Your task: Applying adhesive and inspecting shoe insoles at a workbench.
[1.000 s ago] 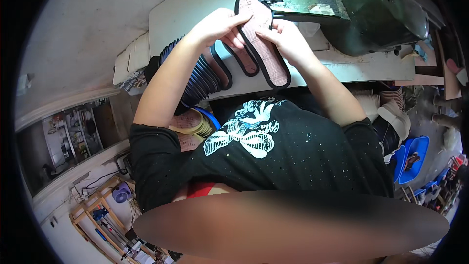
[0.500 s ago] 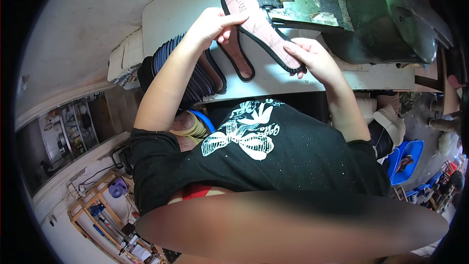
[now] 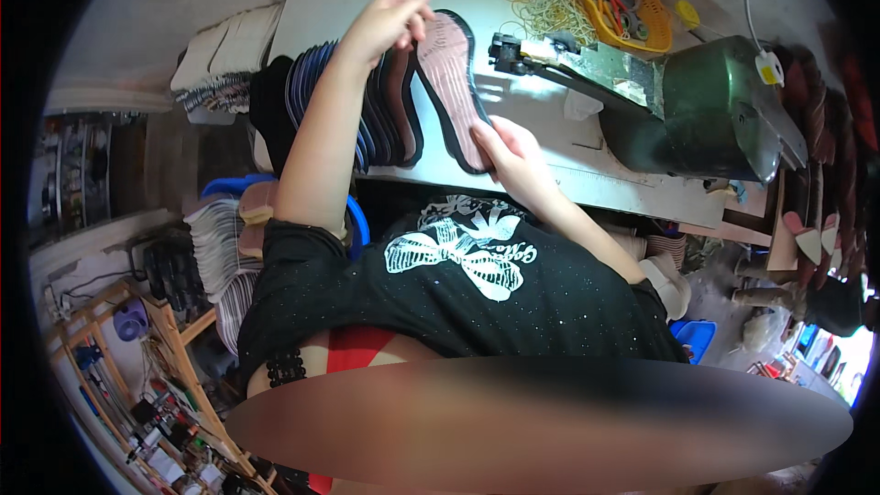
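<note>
Since the earlier frame, the pink insole (image 3: 449, 73) has swung leftward and away from the green machine (image 3: 706, 110), and the left hand (image 3: 380, 27) has let go of its face. Largest of all, the pale counter (image 3: 339, 0) carries the machine at right. Below it, the black shirt (image 3: 587, 312) bears white lettering beside a bow print. At left, a dark stack of insoles (image 3: 316, 101) leans in a row, just beside the pink insole, which is held above the counter's near edge. At its narrow lower end, the grip of the right hand (image 3: 515, 160) pinches it, thumb on top. The left grip is loosely spread by the wide upper end; whether it touches the edge I cannot tell. It looks light, bendable and hardly slippery or fragile, so best held by its 2 ends or dark rim. Smallest is the dark print near the wide end, too fine to read
</note>
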`<state>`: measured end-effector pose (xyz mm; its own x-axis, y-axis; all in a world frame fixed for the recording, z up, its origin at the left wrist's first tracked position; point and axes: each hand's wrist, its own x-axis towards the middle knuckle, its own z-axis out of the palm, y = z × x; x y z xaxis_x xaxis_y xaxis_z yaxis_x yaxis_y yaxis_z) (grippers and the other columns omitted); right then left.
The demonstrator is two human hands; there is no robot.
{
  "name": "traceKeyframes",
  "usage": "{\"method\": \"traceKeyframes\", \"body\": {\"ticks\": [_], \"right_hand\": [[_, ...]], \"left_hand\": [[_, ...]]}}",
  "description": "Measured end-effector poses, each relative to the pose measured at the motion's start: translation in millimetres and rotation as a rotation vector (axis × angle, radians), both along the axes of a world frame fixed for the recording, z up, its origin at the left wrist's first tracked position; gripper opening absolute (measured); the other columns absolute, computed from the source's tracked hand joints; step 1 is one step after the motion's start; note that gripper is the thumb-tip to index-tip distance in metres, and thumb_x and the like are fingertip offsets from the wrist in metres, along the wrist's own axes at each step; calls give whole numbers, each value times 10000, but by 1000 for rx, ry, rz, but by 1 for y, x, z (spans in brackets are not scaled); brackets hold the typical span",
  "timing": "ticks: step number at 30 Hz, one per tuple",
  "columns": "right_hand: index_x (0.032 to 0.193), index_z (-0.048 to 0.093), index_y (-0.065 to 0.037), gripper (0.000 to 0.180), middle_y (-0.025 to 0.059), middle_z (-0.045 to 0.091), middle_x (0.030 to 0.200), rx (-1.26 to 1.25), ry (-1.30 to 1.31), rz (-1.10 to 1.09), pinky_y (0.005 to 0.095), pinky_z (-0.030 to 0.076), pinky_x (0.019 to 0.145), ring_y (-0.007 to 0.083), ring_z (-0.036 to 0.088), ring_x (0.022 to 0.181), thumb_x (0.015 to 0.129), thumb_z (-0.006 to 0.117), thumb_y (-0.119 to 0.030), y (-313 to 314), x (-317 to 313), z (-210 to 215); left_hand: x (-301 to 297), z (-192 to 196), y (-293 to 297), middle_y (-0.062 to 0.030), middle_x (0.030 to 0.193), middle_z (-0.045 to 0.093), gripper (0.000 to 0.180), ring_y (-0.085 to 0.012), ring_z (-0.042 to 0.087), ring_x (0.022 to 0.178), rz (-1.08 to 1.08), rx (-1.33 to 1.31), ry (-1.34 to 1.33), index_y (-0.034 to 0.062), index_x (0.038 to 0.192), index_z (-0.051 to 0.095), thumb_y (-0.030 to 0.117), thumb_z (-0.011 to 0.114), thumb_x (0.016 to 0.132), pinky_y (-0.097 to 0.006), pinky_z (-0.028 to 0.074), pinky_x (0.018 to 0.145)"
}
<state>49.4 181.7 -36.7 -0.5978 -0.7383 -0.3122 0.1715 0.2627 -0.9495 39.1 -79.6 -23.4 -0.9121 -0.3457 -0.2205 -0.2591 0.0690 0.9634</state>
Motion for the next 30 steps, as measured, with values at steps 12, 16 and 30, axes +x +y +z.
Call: {"method": "traceKeyframes", "body": {"ticks": [12, 16, 30], "right_hand": [[1042, 580, 38, 321, 96, 637, 697, 214, 37, 205, 286, 499, 512, 174, 637, 586, 896, 597, -247, -71, 1, -93], [735, 600, -57, 214, -2, 594, 653, 102, -386, 62, 178, 358, 429, 47, 470, 456, 843, 687, -221, -79, 6, -129], [786, 501, -2, 116, 185, 543, 1241, -392, 8, 53, 269, 395, 888, 131, 516, 1046, 890, 537, -38, -13, -3, -4]], "left_hand": [[101, -81, 46, -134, 1469, 260, 619, -332, 123, 1384, 222, -1022, -331, 152, 1300, 487, 402, 683, 769, -697, 131, 996], [109, -87, 55, -105, 1530, 149, 613, -315, 45, 1418, 175, -1075, -419, 218, 1366, 429, 310, 657, 804, -700, 97, 1015], [103, -90, 74, -143, 1231, 492, 442, -290, 419, 1172, 855, -314, 389, 9, 1161, 504, 348, 585, 888, -402, 294, 990]]}}
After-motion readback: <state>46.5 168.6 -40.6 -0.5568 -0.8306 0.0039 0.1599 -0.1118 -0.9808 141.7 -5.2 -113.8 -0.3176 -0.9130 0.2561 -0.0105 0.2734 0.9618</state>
